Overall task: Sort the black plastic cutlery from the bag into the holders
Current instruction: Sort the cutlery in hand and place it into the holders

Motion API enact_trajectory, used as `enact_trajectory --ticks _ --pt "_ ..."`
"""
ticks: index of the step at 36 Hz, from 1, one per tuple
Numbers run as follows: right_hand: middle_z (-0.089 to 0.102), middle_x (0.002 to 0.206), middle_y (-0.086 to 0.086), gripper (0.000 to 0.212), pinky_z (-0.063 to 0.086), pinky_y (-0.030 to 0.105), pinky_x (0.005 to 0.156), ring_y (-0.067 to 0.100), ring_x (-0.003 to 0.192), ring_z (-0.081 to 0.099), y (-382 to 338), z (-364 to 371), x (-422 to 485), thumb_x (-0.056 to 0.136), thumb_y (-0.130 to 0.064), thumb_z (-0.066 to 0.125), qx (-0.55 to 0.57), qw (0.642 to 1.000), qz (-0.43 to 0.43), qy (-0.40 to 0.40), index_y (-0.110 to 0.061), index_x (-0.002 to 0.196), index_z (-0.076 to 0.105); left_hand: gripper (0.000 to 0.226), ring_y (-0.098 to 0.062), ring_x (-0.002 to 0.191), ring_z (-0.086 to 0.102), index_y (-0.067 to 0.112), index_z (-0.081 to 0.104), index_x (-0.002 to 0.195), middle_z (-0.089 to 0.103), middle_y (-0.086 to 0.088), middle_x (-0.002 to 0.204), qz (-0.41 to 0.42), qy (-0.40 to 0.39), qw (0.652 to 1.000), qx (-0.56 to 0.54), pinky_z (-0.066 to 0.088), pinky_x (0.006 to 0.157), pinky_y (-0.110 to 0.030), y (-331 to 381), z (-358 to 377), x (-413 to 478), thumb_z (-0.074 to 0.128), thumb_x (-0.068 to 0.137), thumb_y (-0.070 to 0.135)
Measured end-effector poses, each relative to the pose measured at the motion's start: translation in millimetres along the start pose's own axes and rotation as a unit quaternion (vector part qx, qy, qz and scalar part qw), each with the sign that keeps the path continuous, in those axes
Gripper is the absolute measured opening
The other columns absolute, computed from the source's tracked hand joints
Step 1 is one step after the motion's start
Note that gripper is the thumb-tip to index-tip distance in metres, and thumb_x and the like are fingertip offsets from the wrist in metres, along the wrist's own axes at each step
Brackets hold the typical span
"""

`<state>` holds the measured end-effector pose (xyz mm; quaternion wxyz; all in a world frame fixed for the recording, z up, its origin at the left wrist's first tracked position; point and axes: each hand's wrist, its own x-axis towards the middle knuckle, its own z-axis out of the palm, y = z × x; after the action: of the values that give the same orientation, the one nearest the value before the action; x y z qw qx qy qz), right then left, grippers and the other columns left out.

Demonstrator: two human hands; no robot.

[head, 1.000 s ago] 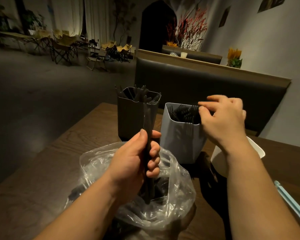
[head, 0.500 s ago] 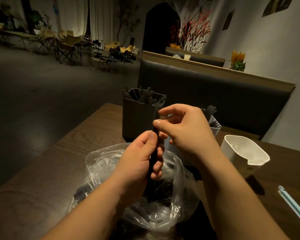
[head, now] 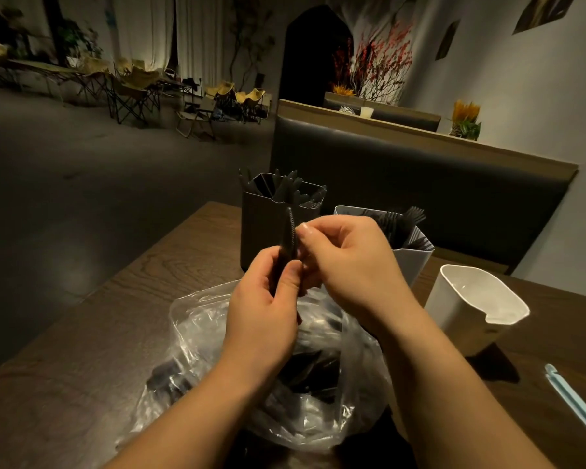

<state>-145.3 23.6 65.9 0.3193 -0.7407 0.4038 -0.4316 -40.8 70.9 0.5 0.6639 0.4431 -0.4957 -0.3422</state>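
A black plastic serrated knife is held upright at frame centre, long axis vertical, gripped low by the left hand and pinched near its tip by the right hand, above the clear plastic bag, with the dark square holder just behind.

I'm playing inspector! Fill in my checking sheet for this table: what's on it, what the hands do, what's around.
Surface: wooden table, dark grain.
Job's things: clear bag with black cutlery inside; dark holder and grey holder both hold cutlery; white holder looks empty.
Clutter: pale blue stick at the table's right edge.
Hands: left hand grips a knife upright; right hand pinches its top.
Cables: nothing seen.
Surroundings: padded bench, folding chairs, flowers.
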Motion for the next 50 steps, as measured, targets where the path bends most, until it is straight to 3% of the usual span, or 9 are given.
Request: enact_trajectory --ticks 4,11,15,19,24,28,34,41,50 --pt "0.074 0.078 0.002 0.007 0.06 0.031 0.059 0.015 0.071 0.072 -1 2 -1 0.089 -0.022 0.074 0.019 1.0 0.006 0.02 -0.016 0.09 0.075 0.025 0.0 0.068 0.062 0.041 0.066 0.104 0.069 0.016 0.082 0.015 -0.001 1.0 0.005 0.046 0.058 -0.018 0 -1 1 0.052 0.103 0.02" --pt "0.073 0.079 0.003 0.008 0.063 0.041 0.066 0.018 0.075 0.073 1 -1 2 0.087 -0.011 0.073 0.019 0.999 0.001 0.051 -0.018 0.089 0.074 0.029 0.001 0.079 0.065 0.041 0.065 0.114 0.071 0.018 0.093 0.016 -0.019 1.0 0.018 0.05 0.068 -0.019 2 0 0 0.053 0.102 0.017" --pt "0.073 0.086 0.01 0.009 0.062 0.035 0.061 0.022 0.079 0.075 1 -10 9 0.09 -0.003 0.068 0.083 0.992 0.01 0.094 -0.012 0.093 0.07 0.028 -0.006 0.076 0.064 0.045 0.063 0.114 0.069 0.017 0.09 0.006 -0.026 0.997 0.076 0.053 0.07 -0.031 -5 0 2 0.053 0.102 0.022" --pt "0.072 0.093 0.005 0.018 0.063 0.034 0.066 0.015 0.083 0.075 -5 -20 23 0.093 -0.005 0.066 0.095 0.979 -0.03 0.177 -0.022 0.096 0.067 0.022 -0.007 0.077 0.062 0.046 0.06 0.113 0.064 0.019 0.087 -0.012 -0.032 0.994 0.108 0.051 0.069 -0.029 -8 0 1 0.046 0.105 0.031" --pt "0.067 0.106 0.002 0.025 0.062 0.029 0.068 0.015 0.096 0.072 -29 -34 56 0.093 -0.005 0.066 0.105 0.943 -0.114 0.295 -0.013 0.116 0.065 0.022 -0.005 0.075 0.066 0.042 0.053 0.124 0.066 -0.002 0.102 -0.104 0.037 0.994 0.017 0.053 0.069 -0.034 -5 0 5 0.045 0.105 0.036" --pt "0.063 0.117 0.012 0.035 0.063 0.031 0.068 0.021 0.099 0.07 -41 -27 83 0.094 -0.007 0.063 0.09 0.926 -0.178 0.321 -0.015 0.128 0.059 0.011 -0.014 0.07 0.063 0.035 0.058 0.108 0.064 -0.006 0.109 -0.133 0.061 0.988 -0.044 0.05 0.069 -0.033 1 -2 9 0.048 0.104 0.03" --pt "0.058 0.095 -0.018 0.034 0.06 0.029 0.078 0.008 0.09 0.066 -39 3 112 0.093 -0.01 0.063 -0.011 0.904 -0.234 0.357 -0.012 0.127 0.061 0.009 -0.015 0.068 0.059 0.028 0.061 0.099 0.063 -0.004 0.096 -0.119 0.067 0.988 -0.068 0.047 0.066 -0.031 4 -3 9 0.053 0.102 0.026" --pt "0.067 0.122 0.007 0.038 0.058 0.034 0.091 0.02 0.112 0.065 -15 13 126 0.095 -0.01 0.063 -0.135 0.929 -0.193 0.287 -0.013 0.132 0.06 0.01 -0.012 0.061 0.056 0.021 0.062 0.096 0.061 0.0 0.082 -0.103 0.098 0.985 -0.102 0.046 0.056 -0.025 9 -9 11 0.054 0.102 0.019" --pt "0.068 0.12 0.004 0.036 0.055 0.029 0.089 0.02 0.11 0.065 -1 25 117 0.096 -0.015 0.064 -0.282 0.945 -0.104 0.13 -0.021 0.131 0.059 0.012 -0.013 0.061 0.051 0.014 0.061 0.097 0.057 -0.005 0.077 -0.12 0.077 0.981 -0.131 0.044 0.05 -0.02 14 -10 13 0.052 0.103 0.017"
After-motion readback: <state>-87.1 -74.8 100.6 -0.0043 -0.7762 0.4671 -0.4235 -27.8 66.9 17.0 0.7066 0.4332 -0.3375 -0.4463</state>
